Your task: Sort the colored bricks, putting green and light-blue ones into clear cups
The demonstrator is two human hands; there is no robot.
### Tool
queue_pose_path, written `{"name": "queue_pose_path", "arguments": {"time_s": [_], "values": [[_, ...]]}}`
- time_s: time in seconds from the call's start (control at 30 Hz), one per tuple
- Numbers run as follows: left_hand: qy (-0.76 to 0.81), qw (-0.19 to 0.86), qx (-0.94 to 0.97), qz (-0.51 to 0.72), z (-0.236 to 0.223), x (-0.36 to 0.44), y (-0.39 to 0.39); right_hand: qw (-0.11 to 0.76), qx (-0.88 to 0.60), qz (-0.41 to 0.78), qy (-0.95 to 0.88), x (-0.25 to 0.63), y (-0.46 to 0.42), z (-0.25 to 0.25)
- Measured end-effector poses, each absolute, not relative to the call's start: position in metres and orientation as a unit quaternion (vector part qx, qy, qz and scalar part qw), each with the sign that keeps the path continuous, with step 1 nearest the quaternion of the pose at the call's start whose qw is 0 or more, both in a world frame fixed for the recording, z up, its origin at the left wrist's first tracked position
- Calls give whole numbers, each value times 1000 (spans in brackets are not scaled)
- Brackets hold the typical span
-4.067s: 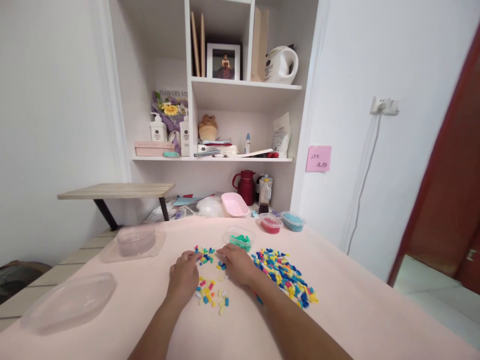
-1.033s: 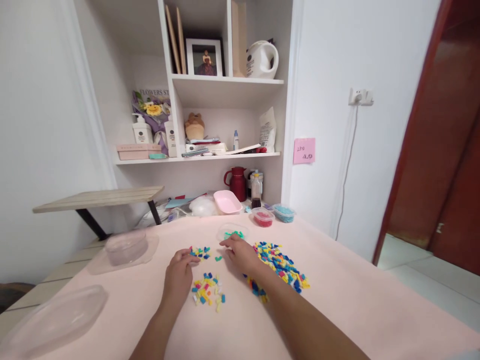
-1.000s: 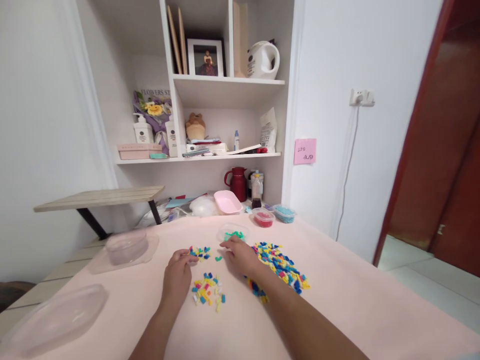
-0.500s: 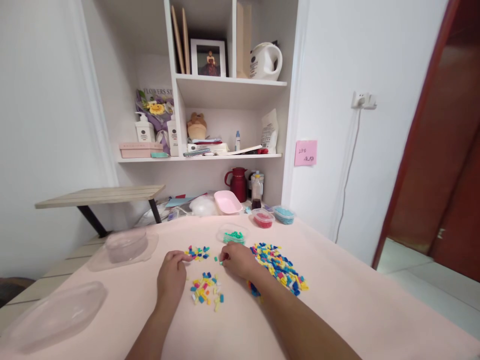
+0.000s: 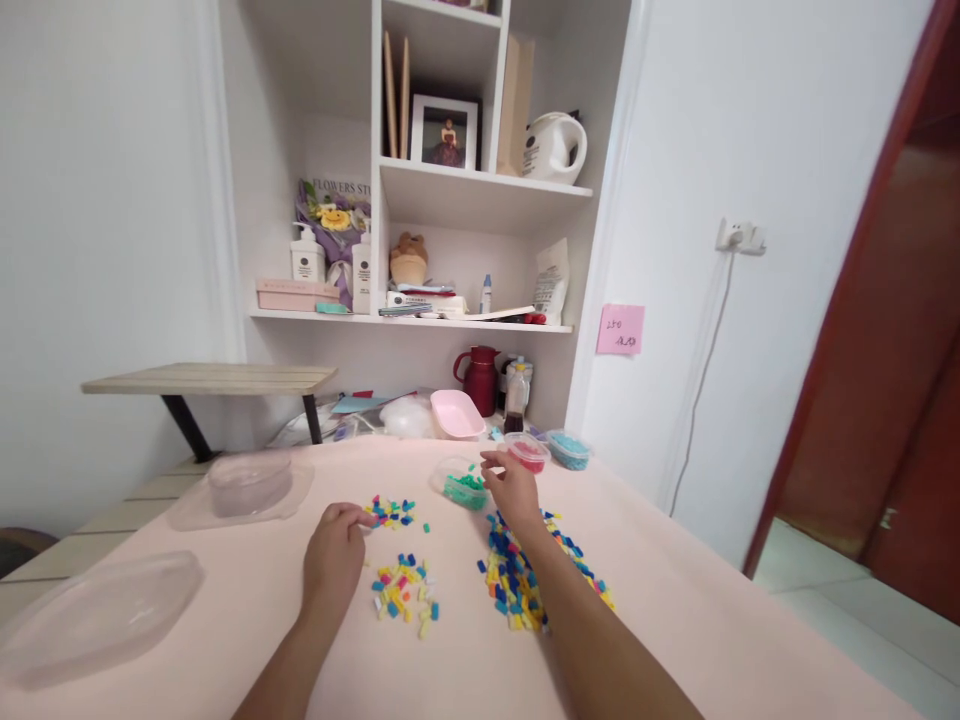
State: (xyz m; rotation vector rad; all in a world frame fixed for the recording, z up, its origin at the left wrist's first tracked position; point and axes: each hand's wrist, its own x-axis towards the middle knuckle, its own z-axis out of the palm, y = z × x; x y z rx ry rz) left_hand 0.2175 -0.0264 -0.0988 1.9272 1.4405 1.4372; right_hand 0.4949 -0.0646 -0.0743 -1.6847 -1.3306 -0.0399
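Green pieces (image 5: pixel 466 490) in the tub (image 5: pixel 441 480) now have the right hand (image 5: pixel 513 487) alongside, loosely spread and seemingly empty.

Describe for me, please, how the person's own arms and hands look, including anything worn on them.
The left hand and right hand are bare, with no gloves. The left forearm and right forearm show no sleeve, watch or bracelet up to the picture's edge. A thin ring would be too small to make out.

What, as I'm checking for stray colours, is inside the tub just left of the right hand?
Inside the clear tub, only green pieces show. Those on top cover whatever lies deeper, so other colours buried there can't be ruled out.
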Motion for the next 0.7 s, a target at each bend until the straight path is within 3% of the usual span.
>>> {"name": "queue_pose_path", "arguments": {"time_s": [0.3,0.53,0.7], "values": [[514,176,682,490,-99,217,-27,407,-627,26,-664,460,-75,-73],[520,174,681,485,-100,217,-27,214,-642,19,-736,418,-85,-85],[518,174,686,481,-100,218,-28,210,-666,16,-716,413,-78,-86]]}}
